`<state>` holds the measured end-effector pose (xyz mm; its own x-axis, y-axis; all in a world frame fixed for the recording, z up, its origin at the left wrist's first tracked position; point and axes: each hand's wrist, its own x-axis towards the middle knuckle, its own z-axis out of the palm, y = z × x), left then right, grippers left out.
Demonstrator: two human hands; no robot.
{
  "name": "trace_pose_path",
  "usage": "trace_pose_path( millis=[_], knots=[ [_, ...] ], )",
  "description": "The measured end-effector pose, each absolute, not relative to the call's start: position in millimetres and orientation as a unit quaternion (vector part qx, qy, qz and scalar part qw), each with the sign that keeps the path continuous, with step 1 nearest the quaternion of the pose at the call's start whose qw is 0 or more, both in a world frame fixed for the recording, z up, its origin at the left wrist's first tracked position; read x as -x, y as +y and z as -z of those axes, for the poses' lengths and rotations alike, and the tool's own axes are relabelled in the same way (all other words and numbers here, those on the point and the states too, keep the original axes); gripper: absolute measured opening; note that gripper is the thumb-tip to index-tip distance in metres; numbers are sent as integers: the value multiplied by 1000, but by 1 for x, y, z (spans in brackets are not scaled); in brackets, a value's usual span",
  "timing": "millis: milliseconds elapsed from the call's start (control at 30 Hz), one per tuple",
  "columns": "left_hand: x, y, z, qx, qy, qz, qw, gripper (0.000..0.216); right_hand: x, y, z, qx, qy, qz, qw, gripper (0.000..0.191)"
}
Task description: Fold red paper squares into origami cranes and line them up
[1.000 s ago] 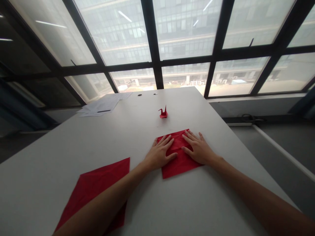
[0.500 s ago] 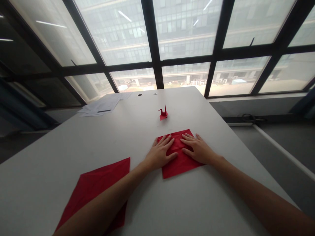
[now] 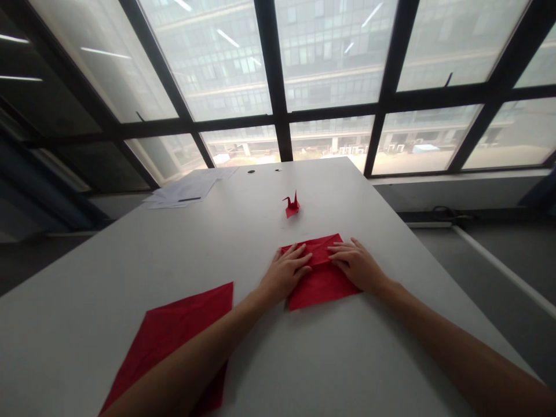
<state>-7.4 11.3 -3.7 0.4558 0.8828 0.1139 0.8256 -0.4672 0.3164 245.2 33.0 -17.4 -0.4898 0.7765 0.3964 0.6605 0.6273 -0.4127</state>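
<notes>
A square sheet of red paper (image 3: 324,286) lies on the white table in front of me, with a crease or folded edge running across its middle. My left hand (image 3: 286,272) rests on its left part, fingers stretched over the upper area and thumb near the crease. On the right side lies my right hand (image 3: 358,266), its fingers extended over the paper and its thumb drawn in close beneath them. Whether either thumb reaches under a layer cannot be made out. Beyond the sheet stands a small red origami crane (image 3: 292,207).
Another red paper sheet (image 3: 182,324) lies at the near left, partly covered by my left forearm. White papers (image 3: 186,188) with a dark pen (image 3: 190,200) on them sit at the far left of the table (image 3: 256,231). Large windows (image 3: 330,52) rise behind it.
My thumbs have drawn in toward the fingers, and my right hand has shifted slightly right. The crease across the sheet shows more clearly. The camera view has shifted a little.
</notes>
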Motion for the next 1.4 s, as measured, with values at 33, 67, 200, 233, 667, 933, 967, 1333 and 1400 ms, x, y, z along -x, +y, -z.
trace_pose_path(
  millis=[33, 67, 200, 233, 667, 933, 967, 1333, 1400],
  knots=[
    [7, 11, 3, -845, 505, -139, 111, 41, -246, 33, 16, 419, -854, -98, 293, 25],
    [7, 11, 3, -843, 505, -147, 112, 39, -246, 33, 15, 421, -850, -93, 303, 25],
    [8, 11, 2, -840, 498, -188, 110, 29, -246, 33, 11, 432, -836, -73, 330, 25],
    [8, 11, 3, -838, 496, -200, 112, 27, -246, 33, 10, 435, -835, -69, 330, 26],
    [8, 10, 0, -814, 481, -307, 112, 14, -250, 39, 13, 442, -807, -85, 382, 26],
    [5, 8, -5, -771, 484, -411, 44, 14, -250, 36, 8, 424, -774, -78, 463, 26],
    [5, 8, -4, -771, 481, -415, 43, 13, -250, 36, 8, 423, -773, -82, 465, 25],
    [3, 7, -11, -815, 471, -337, 24, 11, -250, 36, 10, 410, -791, -108, 442, 24],
    [3, 5, -16, -843, 449, -296, 0, 11, -250, 36, 9, 401, -800, -106, 433, 25]
  ],
)
